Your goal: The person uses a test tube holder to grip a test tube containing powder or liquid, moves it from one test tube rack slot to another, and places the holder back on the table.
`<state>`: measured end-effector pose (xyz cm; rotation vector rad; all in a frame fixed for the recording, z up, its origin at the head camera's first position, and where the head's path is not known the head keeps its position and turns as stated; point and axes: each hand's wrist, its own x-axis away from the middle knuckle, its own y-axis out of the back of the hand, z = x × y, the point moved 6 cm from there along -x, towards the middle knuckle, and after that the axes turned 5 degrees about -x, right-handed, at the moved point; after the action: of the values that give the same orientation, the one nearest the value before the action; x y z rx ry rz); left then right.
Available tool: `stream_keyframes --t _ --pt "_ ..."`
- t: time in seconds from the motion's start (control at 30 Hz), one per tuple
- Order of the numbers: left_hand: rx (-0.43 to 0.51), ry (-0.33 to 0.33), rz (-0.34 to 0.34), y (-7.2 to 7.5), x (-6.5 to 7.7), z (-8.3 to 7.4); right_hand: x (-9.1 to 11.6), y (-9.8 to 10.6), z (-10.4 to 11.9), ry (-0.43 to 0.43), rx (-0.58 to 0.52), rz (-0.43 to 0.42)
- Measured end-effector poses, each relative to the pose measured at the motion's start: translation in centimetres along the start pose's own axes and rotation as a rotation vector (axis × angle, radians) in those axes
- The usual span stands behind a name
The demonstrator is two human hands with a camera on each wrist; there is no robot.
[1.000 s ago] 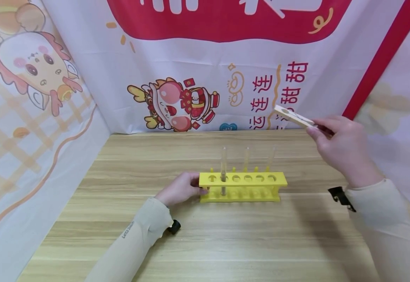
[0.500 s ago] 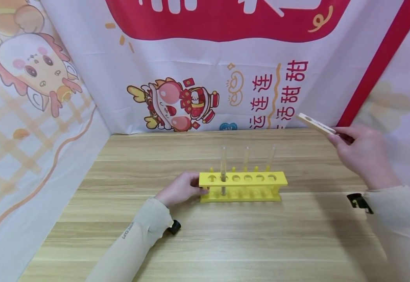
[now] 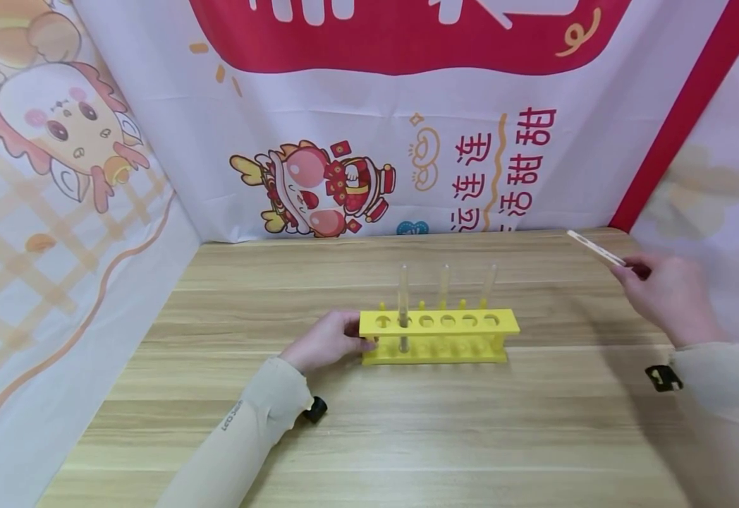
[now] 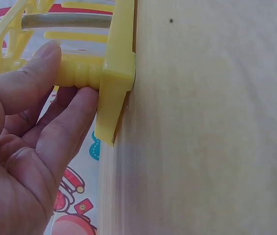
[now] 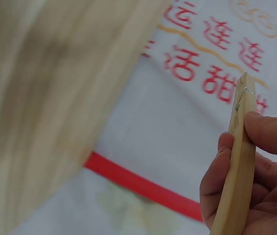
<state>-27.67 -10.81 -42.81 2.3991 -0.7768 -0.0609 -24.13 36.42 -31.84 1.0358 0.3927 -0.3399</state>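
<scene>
A yellow test tube rack (image 3: pixel 439 329) stands upright on the table. My left hand (image 3: pixel 328 341) pinches its left end post (image 4: pixel 79 72) between thumb and fingers, close above the base. One test tube (image 3: pixel 404 289), with grey-brown contents low down, stands in the rack's second hole from the left. Two clear test tubes (image 3: pixel 444 283) rise at the rack's back, over its pegs. Off to the right, above the table, my right hand (image 3: pixel 670 293) grips a wooden test tube clamp (image 3: pixel 596 248). In the right wrist view the clamp's metal spring (image 5: pixel 242 98) shows, and nothing is in its tip in the head view.
The wood-grain table (image 3: pixel 357 430) meets a printed white cloth (image 3: pixel 204 162) at the back. Similar cloths hang at the left and right sides. Bare tabletop lies between the rack and my right hand.
My right hand has moved right and down with the wooden test tube clamp, away from the rack. The left hand and the rack have stayed in place.
</scene>
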Motion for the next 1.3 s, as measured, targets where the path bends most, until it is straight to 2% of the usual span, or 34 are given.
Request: stream_keyframes --t 0.2,0.57,0.9,1.0,1.17,1.3 --pt "-0.004 -0.006 0.001 -0.1 -0.1 0.1 0.2 -1.5 -3.4 -0.08 0.014 0.109" --pt "-0.006 0.005 -0.001 0.0 0.0 0.1 0.3 -4.6 -7.7 -0.143 0.046 0.311" --pt "0.004 -0.001 0.006 -0.2 0.0 0.1 0.0 -6.1 -8.5 -0.089 0.144 0.329" --pt "0.01 0.001 0.005 -0.1 0.0 0.1 -0.2 -6.6 -8.5 -0.082 0.195 0.381" --pt "0.011 0.007 -0.002 0.0 -0.1 0.2 -0.3 -7.4 -8.5 -0.149 0.219 0.509" --pt "0.014 -0.001 0.001 0.0 -0.1 0.2 -0.2 -7.8 -8.4 -0.191 0.223 0.553"
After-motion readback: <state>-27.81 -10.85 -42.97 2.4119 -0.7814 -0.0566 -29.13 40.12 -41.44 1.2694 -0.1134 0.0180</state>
